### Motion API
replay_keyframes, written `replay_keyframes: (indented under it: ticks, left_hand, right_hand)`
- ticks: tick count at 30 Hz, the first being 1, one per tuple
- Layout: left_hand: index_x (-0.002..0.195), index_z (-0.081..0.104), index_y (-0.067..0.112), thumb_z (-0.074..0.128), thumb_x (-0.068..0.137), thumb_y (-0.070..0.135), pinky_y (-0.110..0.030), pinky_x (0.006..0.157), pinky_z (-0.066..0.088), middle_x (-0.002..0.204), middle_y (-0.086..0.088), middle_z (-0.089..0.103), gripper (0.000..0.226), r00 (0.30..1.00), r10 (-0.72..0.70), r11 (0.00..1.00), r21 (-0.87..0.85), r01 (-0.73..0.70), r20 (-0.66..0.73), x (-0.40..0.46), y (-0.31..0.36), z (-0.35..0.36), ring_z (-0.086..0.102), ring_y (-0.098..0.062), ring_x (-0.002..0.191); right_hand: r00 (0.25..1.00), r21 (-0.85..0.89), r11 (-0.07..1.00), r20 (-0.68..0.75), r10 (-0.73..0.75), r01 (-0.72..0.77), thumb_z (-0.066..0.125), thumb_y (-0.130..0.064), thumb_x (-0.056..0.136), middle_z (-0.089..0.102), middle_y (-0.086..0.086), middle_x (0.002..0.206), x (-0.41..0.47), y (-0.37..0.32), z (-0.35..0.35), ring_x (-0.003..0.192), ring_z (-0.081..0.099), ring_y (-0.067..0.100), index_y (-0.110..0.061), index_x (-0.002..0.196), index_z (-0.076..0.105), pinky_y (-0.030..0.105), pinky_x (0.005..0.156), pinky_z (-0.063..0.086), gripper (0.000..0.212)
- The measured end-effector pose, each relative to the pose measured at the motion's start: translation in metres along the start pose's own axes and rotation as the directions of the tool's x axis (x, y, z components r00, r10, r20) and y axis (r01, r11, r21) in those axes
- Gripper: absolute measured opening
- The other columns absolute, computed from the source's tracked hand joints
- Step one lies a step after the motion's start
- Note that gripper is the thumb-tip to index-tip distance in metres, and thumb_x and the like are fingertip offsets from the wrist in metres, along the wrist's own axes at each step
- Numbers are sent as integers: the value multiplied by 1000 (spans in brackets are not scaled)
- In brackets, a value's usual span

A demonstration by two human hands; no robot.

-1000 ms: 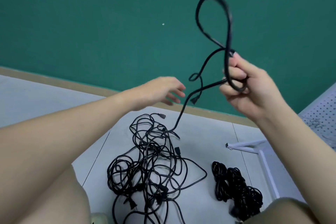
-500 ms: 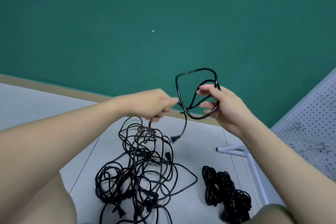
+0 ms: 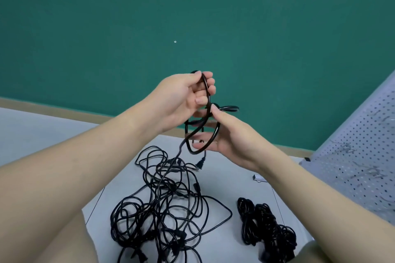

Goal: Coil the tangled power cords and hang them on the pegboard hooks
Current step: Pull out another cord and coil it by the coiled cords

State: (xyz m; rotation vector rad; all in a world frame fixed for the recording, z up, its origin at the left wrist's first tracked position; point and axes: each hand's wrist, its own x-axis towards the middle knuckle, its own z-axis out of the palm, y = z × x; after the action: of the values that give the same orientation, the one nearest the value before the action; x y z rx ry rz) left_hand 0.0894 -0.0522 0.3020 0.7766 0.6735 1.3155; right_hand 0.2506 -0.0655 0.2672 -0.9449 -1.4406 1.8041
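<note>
From the head camera, at centre frame your left hand (image 3: pixel 183 96) curls its grip round the top of a small loop of black power cord (image 3: pixel 206 126), while your right hand (image 3: pixel 230 136) pinches the same loop where its strands cross, likely to keep the coil from springing open. The cord's tail runs down to the tangled cords (image 3: pixel 166 205) on the floor (image 3: pixel 222 179); a bundled pile (image 3: pixel 267 226) lies lower right, near the pegboard (image 3: pixel 363 156) at the right edge.

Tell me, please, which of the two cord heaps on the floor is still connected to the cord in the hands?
The loose tangled pile on the left: a strand rises from it to the held cord. The tighter bundle lies separately to its right.
</note>
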Motion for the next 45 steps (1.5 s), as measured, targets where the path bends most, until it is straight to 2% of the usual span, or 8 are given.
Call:
replay_keyframes:
  ticks: [6, 13, 19, 22, 25, 31, 37, 45]
  left_hand:
    - [100, 68, 6, 47, 109, 17, -21, 63, 55, 80, -1, 72, 25, 1000, -3, 898, 440, -11, 30, 3, 2, -14, 71, -11, 73]
    - [91, 67, 4, 60, 102, 15, -30, 66, 57, 77, -5, 66, 17, 984, 170, 758, 632, -163, 49, 5, -5, -33, 64, -16, 67]
    - [119, 66, 30, 35, 89, 84, -51, 100, 53, 113, 13, 77, 69, 818, -552, 365, 929, 62, 162, 4, -70, -54, 67, -12, 116]
    - [100, 67, 19, 45, 101, 58, -59, 95, 52, 105, 6, 79, 44, 730, -660, 215, 976, -43, 178, 1, -80, -62, 69, -10, 98]
    - [87, 59, 10, 44, 111, 28, -50, 93, 55, 83, -12, 73, 34, 714, -668, 317, 948, 18, 209, -1, -73, -67, 70, -22, 80]
    - [77, 40, 18, 34, 111, 42, -33, 57, 51, 55, 3, 30, 42, 895, -415, 625, 766, 152, 161, 5, -27, -50, 45, -19, 45]
    - [81, 44, 22, 36, 110, 42, -23, 44, 24, 64, 7, 22, 36, 915, -361, 913, 267, 309, 177, 4, -13, -22, 23, -11, 50]
    - [82, 44, 24, 34, 111, 40, -26, 53, 38, 69, 5, 38, 35, 963, -254, 947, 225, 229, 88, 14, -21, -23, 35, -14, 58]
  right_hand:
    - [987, -360, 923, -38, -157, 133, 55, -19, 107, 71, 12, 87, -6, 1, -2, 95, 77, 32, 1, 95, 67, 35, 83, 63, 26]
    - [900, -192, 933, -264, -347, 303, 53, -17, 107, 69, 6, 77, -8, -21, -10, 80, 76, 32, -5, 89, 64, 29, 68, 63, 24]
    - [791, -128, 876, -385, -476, 464, 51, -23, 108, 65, -1, 75, -10, -46, -24, 66, 69, 17, -13, 90, 61, 20, 55, 51, 23]
    - [756, -105, 870, -452, -474, 482, 52, -27, 109, 63, -3, 76, -9, -51, -38, 69, 68, 16, -16, 90, 61, 22, 58, 49, 24]
    - [759, -61, 891, -499, -418, 450, 53, -30, 109, 65, 0, 80, -3, -47, -55, 69, 66, 17, -15, 92, 63, 25, 60, 50, 24]
    - [806, -105, 994, -589, -61, -2, 57, -46, 104, 68, 11, 119, 13, -16, -78, 63, 72, 18, -9, 128, 58, 29, 57, 58, 45]
    - [862, -421, 778, -414, 292, -466, 45, -62, 103, 58, 21, 134, 16, 10, -64, 88, 78, 37, -9, 145, 42, 46, 83, 62, 68]
    - [903, -375, 871, 160, 399, -318, 36, -65, 95, 73, 9, 127, 9, 10, -34, 125, 65, 25, -9, 127, 64, 36, 107, 47, 70]
